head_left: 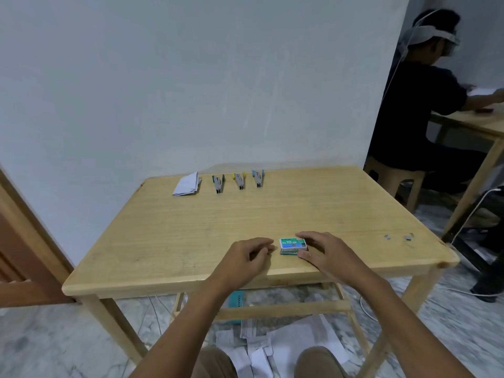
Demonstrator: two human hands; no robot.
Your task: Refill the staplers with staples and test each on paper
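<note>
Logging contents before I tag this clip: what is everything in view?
table: 1, light wood, centre
folded paper: 1, white, table's far left
staplers: 3, grey, with green, yellow and blue handles left to right, in a row right of the paper
staple box: 1, green and white, near the table's front edge
loose staple strips: 2, grey, table's near right corner
scattered papers: several, white, floor under the table
second table: 1, wood, far right
stool: 1, wood, far right
other person: 1, dark clothes, seated on the stool
left hand: loosely curled, left of the box
right hand: grips the staple box
</note>
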